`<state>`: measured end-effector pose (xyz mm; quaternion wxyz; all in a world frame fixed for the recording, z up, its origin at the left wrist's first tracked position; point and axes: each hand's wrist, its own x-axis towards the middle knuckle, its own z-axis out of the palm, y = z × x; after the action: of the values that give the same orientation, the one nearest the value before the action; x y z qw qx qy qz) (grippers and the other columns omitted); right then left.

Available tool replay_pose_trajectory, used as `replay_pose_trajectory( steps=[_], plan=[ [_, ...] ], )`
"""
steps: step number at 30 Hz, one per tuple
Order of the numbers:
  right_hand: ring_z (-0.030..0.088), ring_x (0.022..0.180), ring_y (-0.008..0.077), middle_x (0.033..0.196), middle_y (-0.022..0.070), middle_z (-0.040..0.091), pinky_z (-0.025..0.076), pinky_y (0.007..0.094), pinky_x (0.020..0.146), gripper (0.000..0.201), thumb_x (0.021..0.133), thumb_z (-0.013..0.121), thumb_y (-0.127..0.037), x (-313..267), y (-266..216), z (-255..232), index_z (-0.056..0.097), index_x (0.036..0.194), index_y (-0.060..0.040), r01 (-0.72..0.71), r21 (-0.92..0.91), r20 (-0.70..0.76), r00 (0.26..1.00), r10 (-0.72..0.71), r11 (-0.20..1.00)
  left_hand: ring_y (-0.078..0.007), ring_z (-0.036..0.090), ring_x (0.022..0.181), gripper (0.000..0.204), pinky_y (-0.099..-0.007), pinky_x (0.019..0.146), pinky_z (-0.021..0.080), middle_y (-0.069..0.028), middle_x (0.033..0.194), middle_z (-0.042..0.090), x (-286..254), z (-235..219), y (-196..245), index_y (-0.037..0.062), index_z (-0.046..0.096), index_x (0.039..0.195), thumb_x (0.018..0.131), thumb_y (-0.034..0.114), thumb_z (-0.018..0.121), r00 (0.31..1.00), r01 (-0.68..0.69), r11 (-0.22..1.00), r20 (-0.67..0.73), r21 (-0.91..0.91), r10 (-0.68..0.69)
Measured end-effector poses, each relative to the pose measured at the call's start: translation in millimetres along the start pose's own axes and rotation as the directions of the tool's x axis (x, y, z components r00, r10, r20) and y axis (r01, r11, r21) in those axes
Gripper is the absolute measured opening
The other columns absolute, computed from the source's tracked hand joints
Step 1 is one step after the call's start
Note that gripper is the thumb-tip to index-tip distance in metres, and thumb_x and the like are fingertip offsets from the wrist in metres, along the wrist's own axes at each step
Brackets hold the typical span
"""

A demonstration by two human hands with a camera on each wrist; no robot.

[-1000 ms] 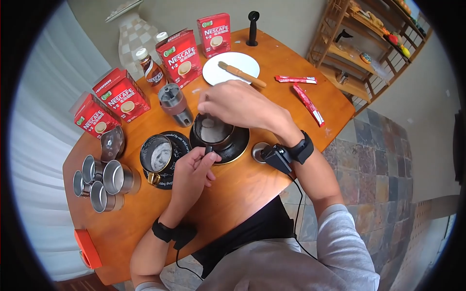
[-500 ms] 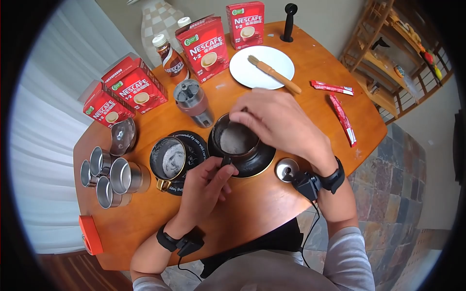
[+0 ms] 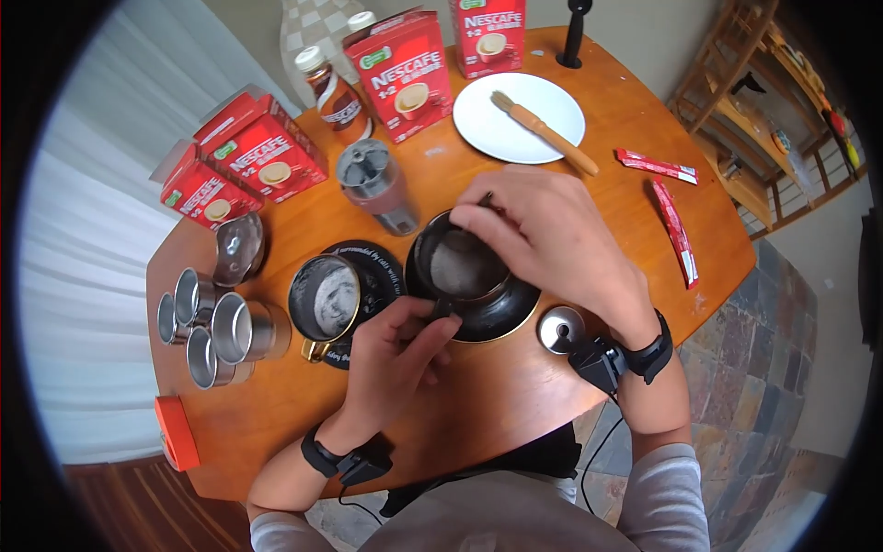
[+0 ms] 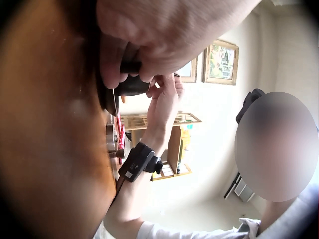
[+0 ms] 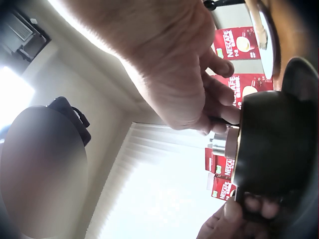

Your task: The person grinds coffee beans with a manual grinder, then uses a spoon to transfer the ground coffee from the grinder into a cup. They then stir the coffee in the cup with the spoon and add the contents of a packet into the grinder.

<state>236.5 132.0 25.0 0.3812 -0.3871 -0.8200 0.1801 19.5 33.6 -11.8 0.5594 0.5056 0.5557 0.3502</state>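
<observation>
A black cup (image 3: 475, 280) with pale powder inside stands on a black saucer (image 3: 501, 324) with a gold edge. My left hand (image 3: 394, 361) pinches the cup's handle between thumb and fingers. Over the cup's far right rim, my right hand (image 3: 556, 241) pinches a thin dark utensil (image 3: 487, 199), its lower end hidden. In the right wrist view the curled fingertips sit right at the rim of the cup (image 5: 269, 144). Left of it, a second dark cup (image 3: 324, 296) with a gold handle and whitish powder rests on a printed black coaster (image 3: 372, 267).
A coffee grinder (image 3: 377, 184) stands behind the cups, near red Nescafe boxes (image 3: 405, 83) and a bottle (image 3: 336, 97). Several metal cups (image 3: 235, 327) stand left. A white plate (image 3: 478, 129) bears a brush (image 3: 543, 138). Red sachets (image 3: 674, 235) and a round metal piece (image 3: 561, 329) lie right.
The head view has shifted, so the table's things appear farther right. My left hand keeps its grip on the handle; my right hand stays over the cup, its fingers moving slightly along the rim.
</observation>
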Motion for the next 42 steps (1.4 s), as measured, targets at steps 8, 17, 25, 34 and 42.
replay_pose_trajectory(
  steps=[8, 17, 25, 34, 42],
  plan=[
    [0.070, 0.071, 0.0324, 0.075, 0.0150, 0.069, 0.054, 0.0417, 0.067, 0.026, 0.100, 0.072, -0.028, 5, 6, 9, 0.072, 0.107, -0.0035, -0.227, 0.072, -0.132, 0.963, 0.235, 0.971, -0.0053, 0.054, 0.058, 0.036, -0.0219, 0.048, 0.043, 0.0012, 0.070, 0.059, 1, 0, -2, 0.0039, 0.053, 0.114, 0.096, 0.016, 0.081, 0.996, -0.078, 0.997, -0.036, -0.005, 0.078],
    [0.061, 0.063, 0.0242, 0.068, 0.0099, 0.062, 0.049, 0.0394, 0.063, 0.034, 0.103, 0.069, -0.035, 5, 4, 11, 0.070, 0.112, -0.0027, -0.177, 0.082, -0.228, 0.955, 0.191, 0.981, -0.0169, 0.064, 0.069, 0.042, -0.0321, 0.062, 0.052, -0.0060, 0.092, 0.060, -39, -17, -3, 0.0063, 0.059, 0.124, 0.090, 0.011, 0.084, 0.898, -0.363, 0.735, 0.004, 0.572, 0.441],
    [0.064, 0.064, 0.0286, 0.069, 0.0130, 0.064, 0.049, 0.0418, 0.064, 0.039, 0.104, 0.067, -0.039, 3, 10, 20, 0.074, 0.107, -0.0015, -0.108, 0.054, -0.193, 0.974, 0.116, 0.993, -0.0323, 0.064, 0.065, 0.028, -0.0441, 0.059, 0.049, -0.0099, 0.071, 0.061, -45, -35, -18, 0.0077, 0.065, 0.115, 0.091, 0.012, 0.079, 0.873, -0.282, 0.534, -0.018, 0.797, 0.487],
    [0.065, 0.064, 0.0310, 0.069, 0.0128, 0.066, 0.049, 0.0429, 0.063, 0.037, 0.103, 0.067, -0.038, 3, 13, 21, 0.075, 0.102, -0.0025, -0.079, 0.024, -0.211, 0.974, 0.083, 0.997, -0.0340, 0.070, 0.067, 0.026, -0.0437, 0.060, 0.053, -0.0134, 0.071, 0.068, -37, -62, -20, 0.0055, 0.067, 0.109, 0.088, 0.013, 0.081, 0.827, -0.155, 0.410, -0.109, 0.899, 0.551],
    [0.070, 0.067, 0.0345, 0.069, 0.0153, 0.069, 0.052, 0.0444, 0.063, 0.034, 0.103, 0.067, -0.035, 2, 6, 16, 0.075, 0.098, -0.0018, -0.057, -0.017, -0.201, 0.978, 0.053, 0.998, -0.0403, 0.072, 0.076, 0.020, -0.0487, 0.066, 0.056, -0.0194, 0.081, 0.074, -31, -92, -14, 0.0008, 0.071, 0.092, 0.090, 0.018, 0.079, 0.835, 0.006, 0.424, -0.238, 0.906, 0.497]
  ],
)
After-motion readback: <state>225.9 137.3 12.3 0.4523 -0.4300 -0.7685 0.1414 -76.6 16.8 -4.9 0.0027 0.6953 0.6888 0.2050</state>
